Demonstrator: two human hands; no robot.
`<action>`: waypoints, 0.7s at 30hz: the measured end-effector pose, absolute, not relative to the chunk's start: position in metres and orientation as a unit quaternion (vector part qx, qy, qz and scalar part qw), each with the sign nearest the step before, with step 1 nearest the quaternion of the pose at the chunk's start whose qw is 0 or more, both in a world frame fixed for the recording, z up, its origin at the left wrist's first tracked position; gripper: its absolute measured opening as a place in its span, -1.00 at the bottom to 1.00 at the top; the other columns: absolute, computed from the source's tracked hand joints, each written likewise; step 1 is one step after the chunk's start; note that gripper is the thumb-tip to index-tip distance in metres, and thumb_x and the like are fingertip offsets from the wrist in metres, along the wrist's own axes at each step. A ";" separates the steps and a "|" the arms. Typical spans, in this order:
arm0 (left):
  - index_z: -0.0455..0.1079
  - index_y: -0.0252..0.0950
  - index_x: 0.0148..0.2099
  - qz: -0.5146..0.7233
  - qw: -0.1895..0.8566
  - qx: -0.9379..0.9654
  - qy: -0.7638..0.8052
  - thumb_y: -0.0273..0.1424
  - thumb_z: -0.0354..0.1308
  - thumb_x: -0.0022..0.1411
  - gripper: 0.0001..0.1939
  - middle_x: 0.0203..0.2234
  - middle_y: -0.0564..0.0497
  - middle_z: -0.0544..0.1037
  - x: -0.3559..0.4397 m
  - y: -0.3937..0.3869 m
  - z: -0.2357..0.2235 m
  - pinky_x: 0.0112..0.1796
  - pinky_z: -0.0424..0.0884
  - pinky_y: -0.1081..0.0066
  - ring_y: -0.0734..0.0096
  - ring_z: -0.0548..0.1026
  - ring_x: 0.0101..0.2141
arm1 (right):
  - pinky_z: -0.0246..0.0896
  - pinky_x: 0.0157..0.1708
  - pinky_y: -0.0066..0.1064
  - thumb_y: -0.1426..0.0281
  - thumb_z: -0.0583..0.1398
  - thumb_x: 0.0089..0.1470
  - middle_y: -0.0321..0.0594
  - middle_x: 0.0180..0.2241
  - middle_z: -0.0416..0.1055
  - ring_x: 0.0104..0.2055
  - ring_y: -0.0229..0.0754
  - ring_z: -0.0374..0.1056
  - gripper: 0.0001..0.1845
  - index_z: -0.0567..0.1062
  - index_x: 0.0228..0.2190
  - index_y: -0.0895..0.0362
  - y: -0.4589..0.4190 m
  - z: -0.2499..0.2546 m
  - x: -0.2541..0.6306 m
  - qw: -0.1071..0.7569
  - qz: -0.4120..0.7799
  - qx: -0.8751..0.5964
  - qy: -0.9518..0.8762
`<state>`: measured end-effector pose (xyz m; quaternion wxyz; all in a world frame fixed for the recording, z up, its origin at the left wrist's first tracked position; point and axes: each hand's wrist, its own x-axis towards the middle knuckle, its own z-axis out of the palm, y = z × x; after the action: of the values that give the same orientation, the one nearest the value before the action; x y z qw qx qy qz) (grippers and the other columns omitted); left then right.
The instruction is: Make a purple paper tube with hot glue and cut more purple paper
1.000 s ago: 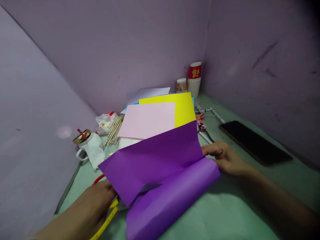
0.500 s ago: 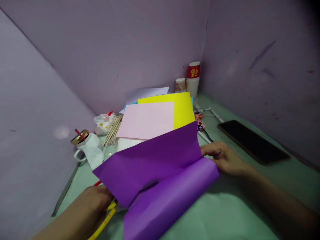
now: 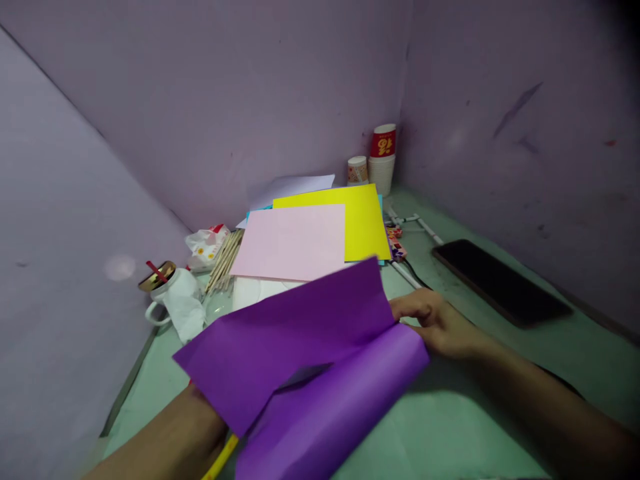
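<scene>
A large purple paper sheet (image 3: 300,360) is bent over on itself across the green table (image 3: 450,427), its upper flap raised toward me. My right hand (image 3: 435,323) pinches its right edge at the fold, fingers curled. My left hand (image 3: 200,413) is at the sheet's left corner, almost wholly hidden under the paper; only the wrist and forearm show. A yellow ruler-like strip (image 3: 220,460) pokes out below it.
Behind the purple sheet lie pink paper (image 3: 293,241), yellow paper (image 3: 363,217) and white paper (image 3: 290,187). A white mug (image 3: 173,300), wooden sticks (image 3: 227,257), stacked paper cups (image 3: 383,160), pens (image 3: 425,227) and a black phone (image 3: 500,283) sit around them. Purple walls enclose the corner.
The purple flap has folded lower and toward me, now hiding my left hand. My right hand slid slightly left and down with the sheet's edge.
</scene>
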<state>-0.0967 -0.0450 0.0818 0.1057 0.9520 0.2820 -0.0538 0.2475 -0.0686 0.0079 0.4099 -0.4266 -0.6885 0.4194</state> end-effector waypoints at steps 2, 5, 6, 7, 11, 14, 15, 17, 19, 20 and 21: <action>0.32 -0.06 0.07 -0.052 0.121 0.948 0.289 -0.36 -0.06 0.25 -0.65 -0.02 0.07 0.48 -0.092 -0.045 0.083 -0.08 0.37 0.43 0.36 0.46 -0.13 | 0.28 -0.39 -0.40 0.54 0.09 -0.15 -0.20 -0.48 0.52 -0.40 -0.12 0.44 -0.78 0.55 -0.51 0.18 -0.069 0.007 0.248 0.421 0.410 -0.426 -0.688; 0.33 -0.04 0.05 -0.045 0.134 0.943 0.302 -0.37 -0.04 0.24 -0.65 -0.01 0.09 0.47 -0.089 -0.044 0.086 -0.08 0.38 0.42 0.35 0.45 -0.11 | 0.26 -0.41 -0.40 0.55 0.08 -0.16 -0.20 -0.49 0.52 -0.43 -0.14 0.42 -0.78 0.53 -0.52 0.18 -0.069 0.008 0.248 0.416 0.412 -0.431 -0.686; 0.32 -0.03 0.06 -0.047 0.139 0.941 0.305 -0.38 -0.03 0.24 -0.65 0.00 0.10 0.46 -0.088 -0.044 0.087 -0.08 0.38 0.42 0.35 0.45 -0.10 | 0.26 -0.42 -0.40 0.55 0.08 -0.17 -0.20 -0.49 0.51 -0.44 -0.15 0.42 -0.78 0.53 -0.53 0.17 -0.069 0.008 0.248 0.413 0.414 -0.433 -0.686; 0.31 -0.01 0.07 -0.049 0.145 0.939 0.308 -0.39 -0.02 0.23 -0.63 0.00 0.10 0.46 -0.089 -0.043 0.087 -0.08 0.37 0.43 0.36 0.44 -0.09 | 0.25 -0.43 -0.40 0.55 0.08 -0.17 -0.20 -0.50 0.51 -0.45 -0.15 0.41 -0.78 0.53 -0.53 0.17 -0.069 0.008 0.248 0.411 0.416 -0.433 -0.686; 0.26 -0.01 0.11 -0.074 0.157 0.928 0.329 -0.41 -0.04 0.24 -0.60 -0.02 0.08 0.47 -0.089 -0.046 0.089 -0.08 0.38 0.41 0.38 0.45 -0.12 | 0.24 -0.44 -0.39 0.55 0.07 -0.17 -0.19 -0.51 0.50 -0.46 -0.15 0.39 -0.77 0.53 -0.54 0.18 -0.069 0.009 0.246 0.407 0.427 -0.437 -0.680; 0.29 -0.07 0.09 -0.098 0.136 0.928 0.333 -0.37 -0.10 0.27 -0.63 -0.04 0.06 0.48 -0.088 -0.048 0.090 -0.07 0.36 0.41 0.38 0.44 -0.13 | 0.24 -0.44 -0.39 0.53 0.07 -0.16 -0.20 -0.52 0.49 -0.46 -0.14 0.40 -0.77 0.54 -0.54 0.18 -0.069 0.009 0.246 0.410 0.439 -0.432 -0.672; 0.31 -0.08 0.08 -0.101 0.123 0.930 0.330 -0.36 -0.10 0.27 -0.64 -0.05 0.05 0.49 -0.089 -0.047 0.089 -0.06 0.36 0.41 0.38 0.44 -0.13 | 0.24 -0.44 -0.39 0.53 0.08 -0.16 -0.19 -0.52 0.49 -0.45 -0.14 0.40 -0.77 0.54 -0.53 0.18 -0.069 0.008 0.246 0.411 0.442 -0.431 -0.671; 0.35 -0.11 0.04 -0.101 0.099 0.936 0.322 -0.34 -0.09 0.27 -0.66 -0.09 0.06 0.52 -0.092 -0.044 0.084 -0.05 0.35 0.42 0.37 0.43 -0.13 | 0.25 -0.44 -0.39 0.54 0.08 -0.17 -0.19 -0.53 0.49 -0.45 -0.14 0.40 -0.78 0.54 -0.53 0.19 -0.069 0.008 0.246 0.411 0.447 -0.430 -0.668; 0.40 -0.11 -0.02 -0.093 0.078 0.940 0.319 -0.34 -0.06 0.25 -0.70 -0.17 0.07 0.55 -0.100 -0.043 0.076 -0.05 0.34 0.42 0.37 0.45 -0.17 | 0.24 -0.44 -0.39 0.54 0.09 -0.17 -0.18 -0.53 0.49 -0.46 -0.14 0.40 -0.79 0.54 -0.53 0.20 -0.069 0.008 0.246 0.412 0.448 -0.432 -0.665; 0.42 -0.10 -0.06 -0.085 0.072 0.942 0.317 -0.34 -0.03 0.24 -0.72 -0.22 0.08 0.57 -0.106 -0.043 0.070 -0.06 0.35 0.42 0.37 0.46 -0.20 | 0.25 -0.44 -0.39 0.54 0.09 -0.17 -0.17 -0.53 0.49 -0.46 -0.14 0.40 -0.79 0.54 -0.53 0.21 -0.069 0.008 0.246 0.412 0.449 -0.432 -0.665; 0.44 -0.09 -0.11 -0.062 0.070 0.942 0.324 -0.33 -0.01 0.23 -0.76 -0.25 0.10 0.57 -0.114 -0.046 0.064 -0.07 0.36 0.42 0.38 0.46 -0.23 | 0.25 -0.44 -0.39 0.54 0.09 -0.17 -0.17 -0.53 0.49 -0.46 -0.13 0.40 -0.79 0.54 -0.53 0.21 -0.069 0.009 0.246 0.411 0.450 -0.432 -0.665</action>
<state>-0.1139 -0.0457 0.0643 0.0695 0.9416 0.3236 -0.0623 0.2459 -0.0693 0.0086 0.4107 -0.4324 -0.6648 0.4499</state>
